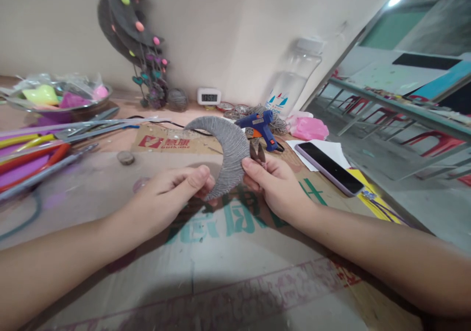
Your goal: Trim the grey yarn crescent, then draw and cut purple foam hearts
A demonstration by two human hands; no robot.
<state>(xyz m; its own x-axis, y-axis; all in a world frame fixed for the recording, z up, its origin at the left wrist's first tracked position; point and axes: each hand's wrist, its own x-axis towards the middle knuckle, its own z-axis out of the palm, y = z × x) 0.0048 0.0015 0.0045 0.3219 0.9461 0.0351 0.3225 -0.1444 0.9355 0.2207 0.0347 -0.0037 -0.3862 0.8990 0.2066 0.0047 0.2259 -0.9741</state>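
We saw the grey, yarn-wrapped crescent (pixel 233 147) at the centre of the frame, raised over the printed cardboard (pixel 235 287). Our right hand (pixel 279 186) pinched its outer edge between thumb and fingers, and our left hand (pixel 176 189) had thumb and fingers pressed together on its lower end. A pair of pointed metal blades (pixel 260 153) stuck up from behind the right thumb, beside that edge.

We judged the crescent light, since fingertips alone bore it, and fairly stiff, as it kept its curve unsupported between the two grips. The close windings looked dry and matt, so we expected good friction rather than slipping, though rough rubbing might have shifted the strands. The broad middle seemed the safest place to take hold; the narrow points looked likelier to bend or shed their wrapping.

The crescent's far face was hidden from us, as were most of the right hand's fingers and whatever handle the blades belonged to. The left fingers covered part of the lower tip, so we could not tell exactly how they met it. Both forearms ran out of the frame. Toward the upper left, the hanging decoration (pixel 123 24) was cut off at the top, and the digits on the small clock (pixel 209 96) were too blurred to trust.
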